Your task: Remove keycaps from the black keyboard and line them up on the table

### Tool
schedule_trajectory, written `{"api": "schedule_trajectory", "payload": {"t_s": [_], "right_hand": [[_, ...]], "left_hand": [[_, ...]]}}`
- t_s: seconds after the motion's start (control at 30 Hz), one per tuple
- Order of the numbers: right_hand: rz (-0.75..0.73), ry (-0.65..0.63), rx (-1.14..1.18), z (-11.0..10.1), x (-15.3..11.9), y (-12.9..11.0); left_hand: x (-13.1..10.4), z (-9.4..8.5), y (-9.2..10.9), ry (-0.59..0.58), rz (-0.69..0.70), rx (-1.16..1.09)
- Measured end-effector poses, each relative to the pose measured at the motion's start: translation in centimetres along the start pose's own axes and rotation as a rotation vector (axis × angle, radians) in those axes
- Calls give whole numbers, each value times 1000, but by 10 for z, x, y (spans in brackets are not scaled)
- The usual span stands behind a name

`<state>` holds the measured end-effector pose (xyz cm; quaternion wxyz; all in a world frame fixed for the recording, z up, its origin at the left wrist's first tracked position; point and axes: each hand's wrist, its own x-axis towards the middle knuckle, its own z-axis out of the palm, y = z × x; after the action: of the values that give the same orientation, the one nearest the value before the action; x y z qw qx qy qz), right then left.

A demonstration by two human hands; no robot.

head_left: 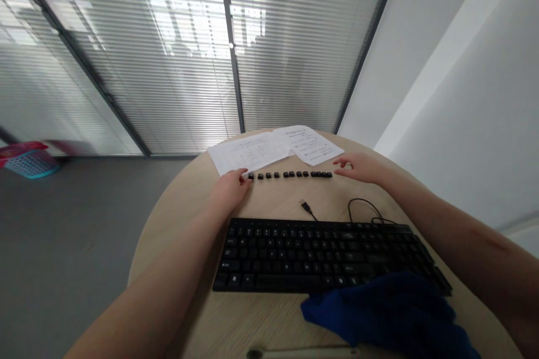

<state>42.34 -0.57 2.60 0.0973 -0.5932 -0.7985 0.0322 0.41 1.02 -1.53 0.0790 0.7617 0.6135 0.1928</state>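
Two sheets of white printed paper (248,152) lie beyond and between a person's bare hands on a round, pale wood-grain worktop (164,247), their lines too small to read. Nearer than the hands, a black plastic keyboard (290,255) carries pale legends, mostly illegible; no brand can be made out. A crumpled dark blue cloth (387,314) hides part of its near right edge, and a pale, slender object (311,353) is cut off at the frame's bottom.

Both forearms reach forward, one on each side of the keyboard. The left hand (231,188), fingers curled, is at the left end of a row of small black plastic keycaps (288,174); whether it grips the end one is unclear. The right hand (360,168), palm inward, holds thumb and forefinger apart just beside the row's right end. Between hands and keyboard lie a black USB plug (305,205) and looped black cable (364,200).
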Motion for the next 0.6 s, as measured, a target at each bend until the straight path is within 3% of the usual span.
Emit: {"api": "schedule_trajectory", "payload": {"t_s": [0.3, 0.43, 0.6], "right_hand": [[166, 314, 60, -31, -117, -4], [230, 344, 113, -23, -154, -5], [323, 433, 140, 0, -172, 10]], "left_hand": [[21, -3, 4, -79, 89, 18], [28, -2, 8, -100, 140, 6], [34, 3, 11, -113, 169, -13]]}}
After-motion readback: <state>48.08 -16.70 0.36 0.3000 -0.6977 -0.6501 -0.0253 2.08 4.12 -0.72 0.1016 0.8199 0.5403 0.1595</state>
